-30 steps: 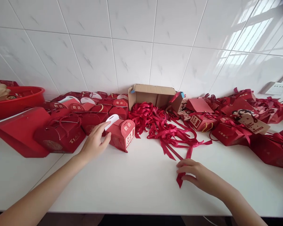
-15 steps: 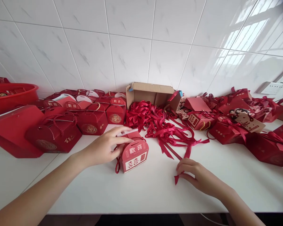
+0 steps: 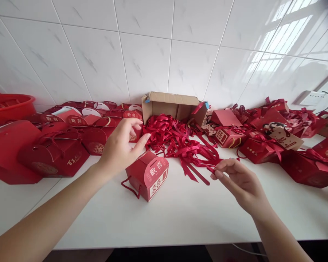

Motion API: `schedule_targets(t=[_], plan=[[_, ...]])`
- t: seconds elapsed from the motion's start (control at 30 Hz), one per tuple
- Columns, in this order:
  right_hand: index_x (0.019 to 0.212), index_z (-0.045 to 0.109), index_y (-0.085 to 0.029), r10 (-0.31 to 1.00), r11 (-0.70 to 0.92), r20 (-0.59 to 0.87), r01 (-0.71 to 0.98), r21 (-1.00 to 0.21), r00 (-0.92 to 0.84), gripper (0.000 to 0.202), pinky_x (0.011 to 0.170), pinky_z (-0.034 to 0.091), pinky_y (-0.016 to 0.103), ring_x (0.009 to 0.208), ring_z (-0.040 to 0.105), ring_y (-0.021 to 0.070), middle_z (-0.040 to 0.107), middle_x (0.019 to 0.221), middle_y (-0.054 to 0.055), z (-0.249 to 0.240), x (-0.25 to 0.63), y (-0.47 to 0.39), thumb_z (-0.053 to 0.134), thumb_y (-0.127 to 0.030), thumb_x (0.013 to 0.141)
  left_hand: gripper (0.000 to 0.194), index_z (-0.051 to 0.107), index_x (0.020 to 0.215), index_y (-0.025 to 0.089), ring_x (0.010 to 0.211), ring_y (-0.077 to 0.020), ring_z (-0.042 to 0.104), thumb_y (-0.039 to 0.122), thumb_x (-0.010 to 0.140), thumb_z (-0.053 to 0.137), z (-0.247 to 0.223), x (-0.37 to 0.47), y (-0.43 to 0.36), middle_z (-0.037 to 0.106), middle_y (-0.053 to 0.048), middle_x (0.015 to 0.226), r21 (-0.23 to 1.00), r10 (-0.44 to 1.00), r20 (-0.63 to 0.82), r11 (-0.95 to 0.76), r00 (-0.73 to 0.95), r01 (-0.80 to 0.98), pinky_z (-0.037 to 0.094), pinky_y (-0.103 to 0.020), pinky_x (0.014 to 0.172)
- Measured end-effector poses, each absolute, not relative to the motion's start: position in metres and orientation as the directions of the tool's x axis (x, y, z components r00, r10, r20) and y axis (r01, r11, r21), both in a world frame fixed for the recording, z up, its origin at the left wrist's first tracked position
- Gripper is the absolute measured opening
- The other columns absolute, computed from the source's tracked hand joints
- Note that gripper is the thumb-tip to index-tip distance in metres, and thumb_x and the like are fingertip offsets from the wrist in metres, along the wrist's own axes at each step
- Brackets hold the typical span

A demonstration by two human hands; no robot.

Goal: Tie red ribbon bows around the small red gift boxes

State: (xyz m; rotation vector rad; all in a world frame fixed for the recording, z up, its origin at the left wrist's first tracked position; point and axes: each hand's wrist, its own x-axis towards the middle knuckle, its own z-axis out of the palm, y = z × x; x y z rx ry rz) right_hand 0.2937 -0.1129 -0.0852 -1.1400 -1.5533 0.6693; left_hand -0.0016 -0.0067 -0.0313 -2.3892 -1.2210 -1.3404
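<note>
A small red gift box (image 3: pixel 147 174) with white lettering stands on the white table, its rope handle hanging at its left side. Just above and behind it, my left hand (image 3: pixel 123 145) is raised with thumb and fingers apart, holding nothing. To the right of the box, my right hand (image 3: pixel 235 182) pinches the end of a red ribbon between thumb and fingertips. That ribbon leads toward a tangled pile of red ribbons (image 3: pixel 166 134), which spills from an open cardboard box (image 3: pixel 175 97).
Several red gift boxes (image 3: pixel 68 153) crowd the left side, beside a red basin (image 3: pixel 13 109). More red boxes with ribbons (image 3: pixel 262 147) line the right. A tiled wall stands behind, with a power socket (image 3: pixel 311 98) at the far right.
My left hand has let go of the small box and lifted up and left. The box is turned slightly. My right hand has risen and moved right with the ribbon end.
</note>
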Motion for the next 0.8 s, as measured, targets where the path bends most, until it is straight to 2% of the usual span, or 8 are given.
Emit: schedule_targets(t=[0.1, 0.2, 0.27, 0.33, 0.43, 0.5, 0.63, 0.8], plan=[[0.091, 0.056, -0.023, 0.885, 0.442, 0.463, 0.373, -0.815, -0.037, 0.002, 0.065, 0.048, 0.026, 0.075, 0.059, 0.0141, 0.058, 0.08, 0.001, -0.076, 0.282, -0.114, 0.057, -0.024, 0.09, 0.01, 0.055, 0.084, 0.019, 0.092, -0.0191, 0.06, 0.026, 0.087, 0.049, -0.033, -0.009, -0.004, 0.059, -0.005, 0.098, 0.364, 0.641, 0.693, -0.707, 0.331, 0.607, 0.05, -0.031, 0.082], [0.09, 0.054, -0.022, 0.865, 0.484, 0.493, 0.418, -0.769, -0.094, 0.003, 0.061, 0.047, 0.025, 0.067, 0.057, 0.0127, 0.057, 0.075, 0.0, -0.072, 0.272, -0.113, 0.055, -0.02, 0.09, 0.019, 0.063, 0.082, 0.022, 0.11, -0.0219, 0.058, 0.026, 0.088, 0.046, -0.039, -0.019, -0.011, 0.058, -0.005, 0.12, 0.43, 0.746, 0.435, -0.664, 0.504, 0.612, 0.051, -0.03, 0.089], [0.088, 0.053, -0.022, 0.858, 0.494, 0.498, 0.459, -0.739, -0.122, 0.005, 0.057, 0.045, 0.024, 0.063, 0.055, 0.0119, 0.057, 0.073, 0.0, -0.071, 0.265, -0.111, 0.054, -0.017, 0.089, 0.022, 0.067, 0.093, 0.027, 0.114, -0.0232, 0.058, 0.029, 0.089, 0.046, -0.042, -0.022, -0.019, 0.056, -0.004, 0.129, 0.42, 0.763, 0.292, -0.644, 0.576, 0.64, 0.053, -0.029, 0.085], [0.087, 0.051, -0.022, 0.855, 0.504, 0.492, 0.496, -0.708, -0.166, 0.007, 0.053, 0.042, 0.023, 0.062, 0.053, 0.0116, 0.057, 0.074, 0.0, -0.07, 0.258, -0.107, 0.053, -0.015, 0.089, 0.026, 0.066, 0.105, 0.03, 0.113, -0.0252, 0.059, 0.033, 0.089, 0.046, -0.043, -0.02, -0.031, 0.052, -0.004, 0.136, 0.33, 0.752, 0.224, -0.657, 0.62, 0.678, 0.054, -0.031, 0.085], [0.086, 0.047, -0.022, 0.846, 0.529, 0.465, 0.508, -0.68, -0.259, 0.009, 0.051, 0.04, 0.022, 0.062, 0.05, 0.0112, 0.056, 0.074, 0.0, -0.069, 0.244, -0.103, 0.05, -0.013, 0.088, 0.032, 0.063, 0.116, 0.03, 0.111, -0.0287, 0.06, 0.035, 0.088, 0.048, -0.044, -0.009, -0.047, 0.048, -0.008, 0.14, 0.163, 0.733, 0.225, -0.678, 0.643, 0.716, 0.052, -0.039, 0.089], [0.086, 0.045, -0.022, 0.842, 0.539, 0.439, 0.502, -0.676, -0.313, 0.01, 0.052, 0.039, 0.021, 0.061, 0.048, 0.0106, 0.054, 0.073, -0.001, -0.067, 0.236, -0.1, 0.048, -0.012, 0.087, 0.032, 0.065, 0.114, 0.027, 0.112, -0.0298, 0.059, 0.033, 0.087, 0.048, -0.045, -0.002, -0.054, 0.054, -0.01, 0.135, 0.114, 0.706, 0.262, -0.7, 0.658, 0.705, 0.051, -0.042, 0.09], [0.085, 0.042, -0.022, 0.842, 0.535, 0.381, 0.508, -0.675, -0.381, 0.012, 0.048, 0.035, 0.02, 0.056, 0.043, 0.0094, 0.048, 0.07, -0.003, -0.066, 0.227, -0.099, 0.045, -0.011, 0.087, 0.027, 0.07, 0.103, 0.024, 0.114, -0.028, 0.057, 0.026, 0.086, 0.049, -0.047, 0.005, -0.056, 0.059, -0.01, 0.127, 0.135, 0.65, 0.351, -0.748, 0.674, 0.65, 0.05, -0.042, 0.092], [0.084, 0.04, -0.023, 0.838, 0.546, 0.395, 0.543, -0.638, -0.377, 0.013, 0.046, 0.032, 0.021, 0.052, 0.039, 0.0091, 0.046, 0.067, -0.004, -0.068, 0.224, -0.099, 0.045, -0.011, 0.086, 0.022, 0.068, 0.1, 0.022, 0.112, -0.0272, 0.057, 0.026, 0.085, 0.052, -0.048, 0.004, -0.055, 0.062, -0.01, 0.121, 0.189, 0.64, 0.411, -0.756, 0.649, 0.627, 0.049, -0.043, 0.094]])
